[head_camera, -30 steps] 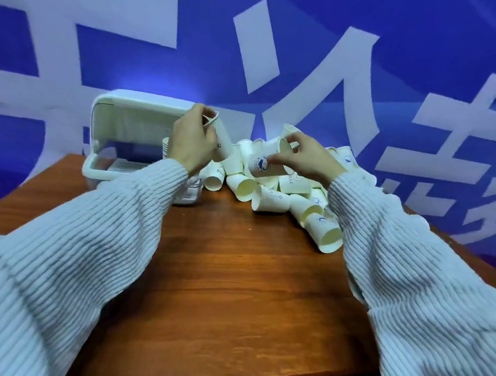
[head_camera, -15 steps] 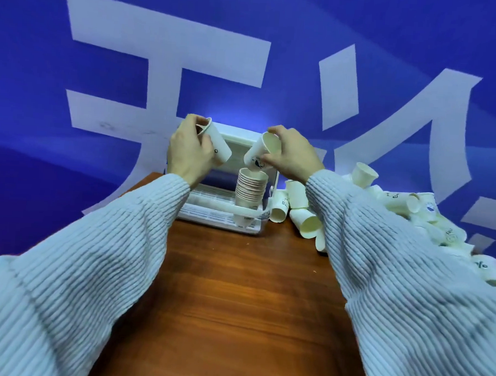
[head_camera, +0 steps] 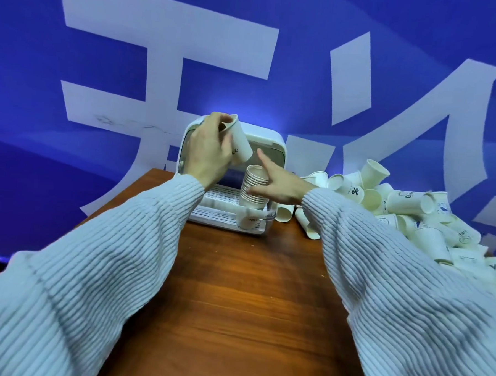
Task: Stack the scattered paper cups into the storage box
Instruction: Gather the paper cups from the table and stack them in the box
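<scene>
A white storage box [head_camera: 275, 144] with its lid raised stands at the far edge of the wooden table [head_camera: 240, 302]. Inside it rises a stack of nested paper cups [head_camera: 252, 188]. My left hand [head_camera: 208, 154] grips a single paper cup [head_camera: 240, 141], tilted, above the box. My right hand [head_camera: 281, 184] sits beside the top of the stack with fingers spread, index finger pointing up, holding nothing. A pile of scattered paper cups [head_camera: 406, 213] lies to the right of the box.
A blue backdrop with large white characters [head_camera: 161, 68] hangs right behind the table. The table's left edge runs diagonally near the box. Bare wood lies between my forearms.
My right hand has let its cup go onto the stack in the box and opened its fingers. My left hand still holds its cup above the box. The view moved closer.
</scene>
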`<move>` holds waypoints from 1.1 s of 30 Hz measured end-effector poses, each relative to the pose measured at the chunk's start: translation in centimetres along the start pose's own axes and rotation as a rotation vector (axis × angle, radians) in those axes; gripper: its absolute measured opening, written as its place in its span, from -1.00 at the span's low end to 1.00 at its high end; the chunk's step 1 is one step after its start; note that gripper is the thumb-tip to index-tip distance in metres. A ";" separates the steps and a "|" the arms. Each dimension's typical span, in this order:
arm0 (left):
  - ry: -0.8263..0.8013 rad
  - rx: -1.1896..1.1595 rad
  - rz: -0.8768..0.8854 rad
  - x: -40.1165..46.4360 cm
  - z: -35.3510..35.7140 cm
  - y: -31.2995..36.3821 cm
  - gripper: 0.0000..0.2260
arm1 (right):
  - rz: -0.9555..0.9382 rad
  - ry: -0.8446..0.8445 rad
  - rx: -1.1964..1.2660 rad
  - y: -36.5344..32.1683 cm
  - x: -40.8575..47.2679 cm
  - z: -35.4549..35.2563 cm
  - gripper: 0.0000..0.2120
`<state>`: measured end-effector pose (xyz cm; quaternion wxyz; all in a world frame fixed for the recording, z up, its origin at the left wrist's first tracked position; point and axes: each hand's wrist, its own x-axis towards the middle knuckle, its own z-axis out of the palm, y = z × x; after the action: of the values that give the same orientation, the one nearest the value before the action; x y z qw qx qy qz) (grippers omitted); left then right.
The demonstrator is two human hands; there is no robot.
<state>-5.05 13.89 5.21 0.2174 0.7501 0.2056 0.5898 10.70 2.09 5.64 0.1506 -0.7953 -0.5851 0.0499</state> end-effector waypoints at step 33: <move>-0.776 0.171 0.610 -13.7 16.4 14.3 -0.53 | 0.455 0.470 -0.057 16.1 -24.1 -6.5 -0.54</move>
<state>8.68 -6.97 -0.97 0.0332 0.9553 -0.0712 0.2850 19.60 -26.20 4.65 0.2441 -0.8993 -0.3427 -0.1189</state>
